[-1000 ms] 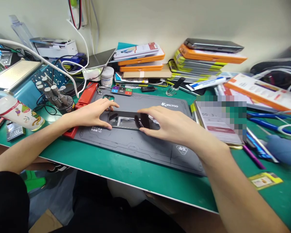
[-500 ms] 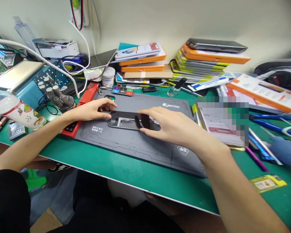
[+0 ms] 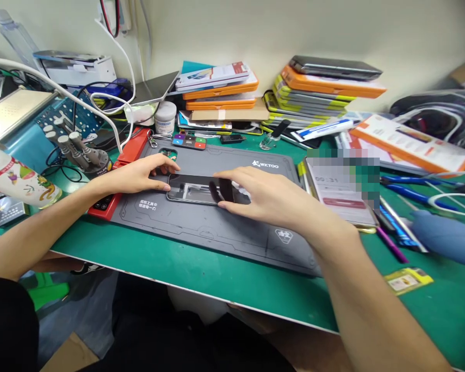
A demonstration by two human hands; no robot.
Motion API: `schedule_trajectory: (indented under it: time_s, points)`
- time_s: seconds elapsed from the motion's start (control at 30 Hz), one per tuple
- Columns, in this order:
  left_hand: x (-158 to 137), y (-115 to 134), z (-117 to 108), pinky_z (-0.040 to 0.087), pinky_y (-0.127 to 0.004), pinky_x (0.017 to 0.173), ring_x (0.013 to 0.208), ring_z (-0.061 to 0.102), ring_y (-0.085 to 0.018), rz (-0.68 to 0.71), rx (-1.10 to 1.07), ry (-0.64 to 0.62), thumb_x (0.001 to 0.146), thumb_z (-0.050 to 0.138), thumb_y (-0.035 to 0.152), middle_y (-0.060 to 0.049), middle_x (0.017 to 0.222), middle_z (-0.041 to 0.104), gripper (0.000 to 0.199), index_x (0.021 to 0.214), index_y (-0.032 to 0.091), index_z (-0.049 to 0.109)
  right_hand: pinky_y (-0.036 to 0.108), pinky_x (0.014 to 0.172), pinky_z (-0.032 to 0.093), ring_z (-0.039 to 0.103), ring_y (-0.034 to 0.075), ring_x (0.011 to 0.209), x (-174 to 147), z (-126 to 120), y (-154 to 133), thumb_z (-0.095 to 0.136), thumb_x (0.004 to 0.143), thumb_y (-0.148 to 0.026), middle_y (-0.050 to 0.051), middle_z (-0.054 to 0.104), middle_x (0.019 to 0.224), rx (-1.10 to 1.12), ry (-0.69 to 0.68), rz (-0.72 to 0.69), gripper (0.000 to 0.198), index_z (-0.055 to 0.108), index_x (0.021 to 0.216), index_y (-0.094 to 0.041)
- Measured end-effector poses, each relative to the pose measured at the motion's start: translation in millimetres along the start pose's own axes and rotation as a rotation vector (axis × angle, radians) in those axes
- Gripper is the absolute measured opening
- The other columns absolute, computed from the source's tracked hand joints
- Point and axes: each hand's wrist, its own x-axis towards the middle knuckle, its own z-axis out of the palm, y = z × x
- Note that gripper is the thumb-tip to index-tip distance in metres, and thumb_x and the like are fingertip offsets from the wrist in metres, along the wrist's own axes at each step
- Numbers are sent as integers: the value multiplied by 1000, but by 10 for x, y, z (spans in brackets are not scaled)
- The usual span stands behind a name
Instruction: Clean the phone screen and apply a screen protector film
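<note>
A black smartphone [image 3: 196, 192] with a glossy, reflecting face lies lengthwise on a grey work mat [image 3: 213, 232]. My right hand [image 3: 256, 194] spans its right end, thumb at the near long edge and index finger at the far one. Dark reflections of these fingers show in the glass. At the phone's left end is my left hand [image 3: 149, 173], its thumb tip by the short edge and its curved fingers just beyond the far corner. Thumb and fingers of that hand are apart. Under my left wrist runs a red strip [image 3: 103, 206] along the mat's side.
A second phone with a lit screen [image 3: 333, 186] lies right of the mat, near blue-handled pliers [image 3: 411, 191] and pens. Orange boxes [image 3: 220, 95] and yellow-grey packages [image 3: 310, 103] are stacked behind. A screwdriver stand [image 3: 75, 150] and a patterned bottle [image 3: 23, 178] stand at left.
The whole view has shifted slightly, so everything sits a bit further left and higher. Both hands keep nearly the same place at the phone's two ends.
</note>
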Motion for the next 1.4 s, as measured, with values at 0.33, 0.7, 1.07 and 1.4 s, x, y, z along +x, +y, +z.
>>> schedule_trajectory:
  time_s: [0.33,0.7,1.07,1.4]
  points:
    - [11,-20,6,52,-48,120,136,66,-30,8,15,4,94,78,60,-13,149,70,63,144,23,66,55,104,64,76,37,128,4,-5,27,66,102,-51,13,79,145,31,-10,16,58,67,154,-24]
    - [16,-24,-1,53,-47,119,137,66,-30,-2,29,-3,94,78,62,-12,150,69,64,145,24,66,55,102,64,77,37,125,4,3,37,67,102,-51,12,80,141,19,-9,12,57,68,153,-26]
    - [4,4,-9,51,-46,119,136,66,-30,-20,33,-6,94,78,60,-11,150,70,65,147,24,66,56,108,64,74,38,134,2,17,55,68,103,-50,14,78,147,-10,-9,16,61,67,158,-24]
    - [23,-12,13,51,-43,115,132,66,-28,0,42,-3,94,77,54,-11,147,72,61,145,23,67,57,107,63,75,38,131,-24,27,107,67,104,-54,13,78,147,25,-16,23,62,67,159,-25]
